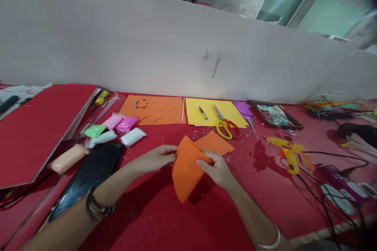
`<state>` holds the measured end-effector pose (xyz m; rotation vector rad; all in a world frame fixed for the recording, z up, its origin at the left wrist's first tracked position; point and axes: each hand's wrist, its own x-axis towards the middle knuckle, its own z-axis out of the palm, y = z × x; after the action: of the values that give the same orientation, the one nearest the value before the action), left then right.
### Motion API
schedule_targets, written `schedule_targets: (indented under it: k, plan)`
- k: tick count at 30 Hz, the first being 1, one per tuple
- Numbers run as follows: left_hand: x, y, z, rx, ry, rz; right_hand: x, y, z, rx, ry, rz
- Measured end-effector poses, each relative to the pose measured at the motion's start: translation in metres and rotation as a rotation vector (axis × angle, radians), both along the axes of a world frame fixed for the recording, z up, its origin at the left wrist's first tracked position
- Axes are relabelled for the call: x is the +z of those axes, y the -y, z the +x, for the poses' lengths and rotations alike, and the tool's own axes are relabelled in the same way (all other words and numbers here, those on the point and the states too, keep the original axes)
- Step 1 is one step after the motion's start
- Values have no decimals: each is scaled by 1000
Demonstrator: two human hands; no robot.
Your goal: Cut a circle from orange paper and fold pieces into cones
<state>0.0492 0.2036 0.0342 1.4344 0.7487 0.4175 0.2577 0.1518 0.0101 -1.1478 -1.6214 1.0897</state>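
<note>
A curved piece of orange paper is held up between my two hands above the red table. My left hand pinches its left edge, thumb and fingertips closed on it. On the right side, my right hand grips the paper with the thumb in front and the fingers partly hidden behind. Just behind it, another orange paper piece lies on the table. Beyond that are the yellow-and-red-handled scissors, resting partly on yellow sheets.
A yellow glue gun with a cord stands at right, near a purple power strip. Left lie a black phone, clay packets and a red board. Behind are an orange sheet, a pen and a tray.
</note>
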Motion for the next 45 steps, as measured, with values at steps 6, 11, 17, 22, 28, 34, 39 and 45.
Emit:
schedule_targets:
  k: [6, 11, 17, 22, 28, 34, 39, 45]
  plan:
    - [-1, 15, 11, 68, -55, 24, -6, 0, -1, -105, 44, -17]
    - [-8, 21, 18, 33, -54, 54, -4, 3, -4, -88, 20, 38]
    - [-17, 22, 17, -11, -35, 26, 1, 8, -8, -49, 58, 92]
    - [-13, 21, 15, 35, -123, 39, 6, 8, -8, -22, 133, 191]
    - [-10, 19, 11, 78, -49, -65, 6, 8, -8, -100, 95, 162]
    - [-11, 18, 15, 33, 221, -265, 3, 7, -5, -273, -64, 60]
    - [-6, 17, 17, 124, 123, -148, 2, 6, -3, -290, -27, 77]
    - [-5, 18, 14, 185, -40, 123, 1, 5, -5, -239, 63, 177]
